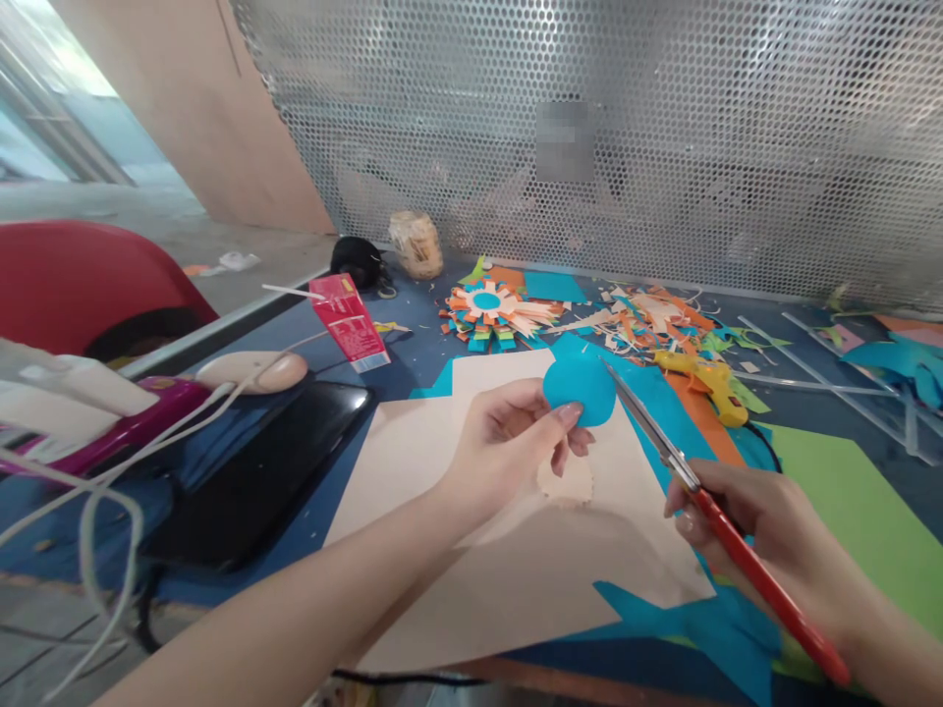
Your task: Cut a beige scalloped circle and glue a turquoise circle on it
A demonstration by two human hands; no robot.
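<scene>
My left hand [508,442] pinches a round blue paper piece [580,393] between thumb and fingers, holding it above a beige paper sheet [457,550]. A small beige paper circle [566,483] shows just below those fingers; whether they hold it I cannot tell. My right hand [766,535] grips red-handled scissors [707,501], their closed blades pointing up-left with the tip close to the blue piece's right edge.
A paper rosette [492,314] and a heap of coloured scraps [655,319] lie at the back. A yellow glue gun [707,383], green sheet [847,501], red carton [348,322], black tablet [272,462], white cables [95,501] and perforated metal screen [663,147] surround the work area.
</scene>
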